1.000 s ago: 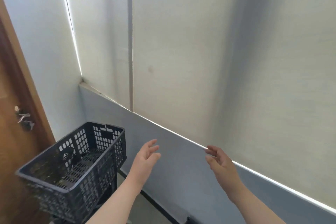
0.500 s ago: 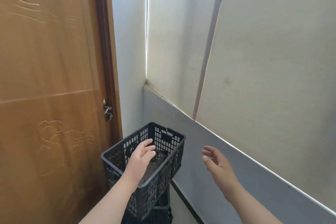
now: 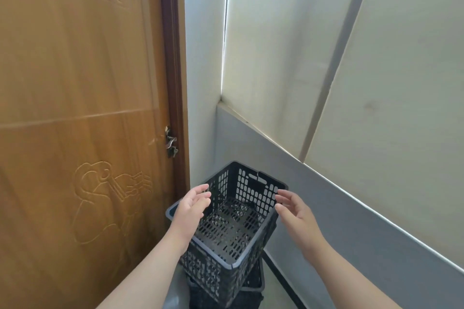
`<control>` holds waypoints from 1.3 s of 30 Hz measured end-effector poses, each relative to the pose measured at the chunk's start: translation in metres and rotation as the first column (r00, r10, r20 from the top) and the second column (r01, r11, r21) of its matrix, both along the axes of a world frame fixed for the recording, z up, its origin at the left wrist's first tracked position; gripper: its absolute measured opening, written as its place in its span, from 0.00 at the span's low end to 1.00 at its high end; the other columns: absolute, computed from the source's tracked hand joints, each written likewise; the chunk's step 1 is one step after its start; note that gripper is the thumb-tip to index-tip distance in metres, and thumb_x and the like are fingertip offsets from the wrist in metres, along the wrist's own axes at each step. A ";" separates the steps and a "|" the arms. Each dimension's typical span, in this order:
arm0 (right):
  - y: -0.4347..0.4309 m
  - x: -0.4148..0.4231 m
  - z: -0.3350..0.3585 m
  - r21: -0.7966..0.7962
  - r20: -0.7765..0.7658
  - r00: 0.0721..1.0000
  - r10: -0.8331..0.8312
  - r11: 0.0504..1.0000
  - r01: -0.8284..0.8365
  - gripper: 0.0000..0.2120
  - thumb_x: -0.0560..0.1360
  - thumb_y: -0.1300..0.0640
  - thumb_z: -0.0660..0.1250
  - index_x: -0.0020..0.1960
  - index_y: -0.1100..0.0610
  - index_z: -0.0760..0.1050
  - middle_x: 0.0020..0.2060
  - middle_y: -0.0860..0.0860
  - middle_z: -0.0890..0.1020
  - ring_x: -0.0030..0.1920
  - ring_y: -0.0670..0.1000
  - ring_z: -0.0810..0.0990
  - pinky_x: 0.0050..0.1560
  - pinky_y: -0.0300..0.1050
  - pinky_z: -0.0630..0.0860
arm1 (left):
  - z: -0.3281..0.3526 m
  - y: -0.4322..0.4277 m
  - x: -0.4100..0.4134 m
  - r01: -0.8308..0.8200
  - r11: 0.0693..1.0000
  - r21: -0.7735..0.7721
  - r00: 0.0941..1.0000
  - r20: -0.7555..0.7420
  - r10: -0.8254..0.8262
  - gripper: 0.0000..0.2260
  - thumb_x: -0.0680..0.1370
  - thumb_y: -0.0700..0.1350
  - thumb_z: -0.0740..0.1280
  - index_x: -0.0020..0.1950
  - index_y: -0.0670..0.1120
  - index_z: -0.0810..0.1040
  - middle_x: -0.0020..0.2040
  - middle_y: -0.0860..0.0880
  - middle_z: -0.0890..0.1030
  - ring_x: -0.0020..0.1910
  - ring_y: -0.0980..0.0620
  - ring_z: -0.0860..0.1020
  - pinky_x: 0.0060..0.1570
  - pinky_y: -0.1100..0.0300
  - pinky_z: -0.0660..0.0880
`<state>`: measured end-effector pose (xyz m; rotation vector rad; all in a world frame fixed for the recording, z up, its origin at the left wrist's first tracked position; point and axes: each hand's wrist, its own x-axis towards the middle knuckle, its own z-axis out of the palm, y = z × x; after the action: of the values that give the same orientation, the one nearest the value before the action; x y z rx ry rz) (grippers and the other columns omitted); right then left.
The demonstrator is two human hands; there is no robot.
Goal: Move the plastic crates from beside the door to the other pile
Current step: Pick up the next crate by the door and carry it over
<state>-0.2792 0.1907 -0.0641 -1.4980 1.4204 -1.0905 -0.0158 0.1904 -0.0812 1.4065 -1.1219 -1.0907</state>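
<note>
Wooden door (image 3: 80, 108) corner, black crate (image 3: 231, 231) stacked, left hand (image 3: 192, 206), right hand (image 3: 295, 213), grips spread flanking its rim

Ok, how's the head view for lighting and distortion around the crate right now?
Head view: soft, even daylight, brightest in a slit at the blind's edge; no glare on the black crate; wide-angle lens bends the door frame and wall lines; both open hands, left hand and right hand, look sharp.

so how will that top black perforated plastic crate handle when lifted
The black perforated plastic crate looks empty and mostly holes, so probably light. Its moulded walls suggest it stays stiff. It sits askew on the crate below, so it may shift once the left hand and right hand grip.
</note>
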 end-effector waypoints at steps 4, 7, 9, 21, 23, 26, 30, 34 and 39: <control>-0.040 -0.009 -0.015 0.027 0.011 1.000 -0.010 1.000 0.010 0.16 0.83 0.58 0.65 0.69 0.47 0.74 0.63 0.44 0.80 0.62 0.41 0.78 0.61 0.42 0.73 | -0.014 -0.041 -0.003 0.006 1.000 0.028 1.000 0.027 -0.006 0.13 0.84 0.48 0.62 0.68 0.58 0.75 0.67 0.55 0.77 0.66 0.53 0.74 0.68 0.52 0.70; -0.076 -0.019 -0.031 0.045 0.021 1.000 -0.012 0.999 0.011 0.15 0.83 0.59 0.64 0.68 0.47 0.74 0.64 0.45 0.80 0.62 0.41 0.77 0.59 0.39 0.72 | -0.026 -0.076 -0.007 0.009 0.999 0.049 0.999 0.053 -0.011 0.12 0.84 0.49 0.62 0.67 0.59 0.75 0.67 0.55 0.77 0.67 0.53 0.74 0.69 0.52 0.69; -0.101 -0.027 -0.041 0.064 0.031 0.999 -0.010 0.998 0.008 0.15 0.84 0.58 0.64 0.69 0.47 0.73 0.64 0.46 0.79 0.62 0.41 0.77 0.60 0.41 0.71 | -0.032 -0.102 -0.014 0.011 0.998 0.067 0.998 0.068 -0.016 0.11 0.84 0.49 0.62 0.64 0.60 0.76 0.66 0.56 0.78 0.66 0.54 0.74 0.68 0.52 0.70; -0.201 -0.047 -0.113 0.211 0.120 0.982 -0.145 0.970 0.118 0.21 0.84 0.60 0.62 0.76 0.51 0.68 0.72 0.49 0.74 0.68 0.50 0.73 0.68 0.46 0.69 | -0.070 -0.223 -0.029 0.017 0.984 0.179 0.987 0.155 -0.046 0.13 0.84 0.47 0.62 0.67 0.56 0.77 0.65 0.55 0.79 0.62 0.58 0.75 0.64 0.56 0.71; -0.209 -0.044 -0.126 0.249 0.158 0.969 -0.189 0.957 0.146 0.22 0.84 0.60 0.62 0.77 0.51 0.66 0.73 0.49 0.72 0.71 0.49 0.71 0.69 0.46 0.67 | -0.075 -0.244 -0.023 0.040 0.980 0.194 0.982 0.174 -0.075 0.12 0.84 0.47 0.62 0.67 0.57 0.76 0.64 0.56 0.79 0.61 0.62 0.75 0.60 0.58 0.71; -0.218 -0.037 -0.142 0.293 0.187 0.947 -0.260 0.935 0.199 0.24 0.84 0.60 0.63 0.79 0.50 0.63 0.75 0.49 0.70 0.73 0.50 0.69 0.70 0.47 0.66 | -0.085 -0.276 -0.012 0.094 0.970 0.226 0.973 0.183 -0.137 0.12 0.85 0.48 0.60 0.66 0.58 0.76 0.65 0.56 0.79 0.65 0.55 0.75 0.64 0.56 0.70; -0.227 -0.021 -0.163 0.360 0.199 0.911 -0.362 0.891 0.276 0.27 0.84 0.61 0.62 0.81 0.50 0.60 0.79 0.49 0.66 0.78 0.52 0.65 0.77 0.53 0.63 | -0.099 -0.323 0.006 0.207 0.938 0.277 0.945 0.192 -0.265 0.13 0.85 0.50 0.58 0.68 0.58 0.74 0.69 0.53 0.77 0.69 0.50 0.73 0.69 0.53 0.67; -0.232 -0.004 -0.182 0.413 0.170 0.875 -0.453 0.839 0.355 0.30 0.84 0.60 0.62 0.83 0.50 0.57 0.82 0.49 0.61 0.81 0.51 0.59 0.80 0.55 0.58 | -0.115 -0.363 0.027 0.277 0.907 0.317 0.915 0.202 -0.350 0.15 0.82 0.56 0.60 0.68 0.59 0.74 0.70 0.53 0.75 0.71 0.50 0.71 0.68 0.55 0.66; -0.234 0.017 -0.202 0.481 0.180 0.817 -0.548 0.773 0.413 0.33 0.84 0.60 0.62 0.84 0.47 0.51 0.84 0.45 0.54 0.83 0.48 0.53 0.80 0.53 0.53 | -0.145 -0.406 0.057 0.306 0.878 0.369 0.893 0.209 -0.399 0.15 0.85 0.52 0.58 0.71 0.55 0.73 0.70 0.52 0.75 0.73 0.49 0.69 0.67 0.55 0.65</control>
<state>-0.2620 -0.0429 -0.2666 -0.6155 1.7243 -1.1592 0.0414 -0.2154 -0.2259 1.6956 -1.5016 -1.4226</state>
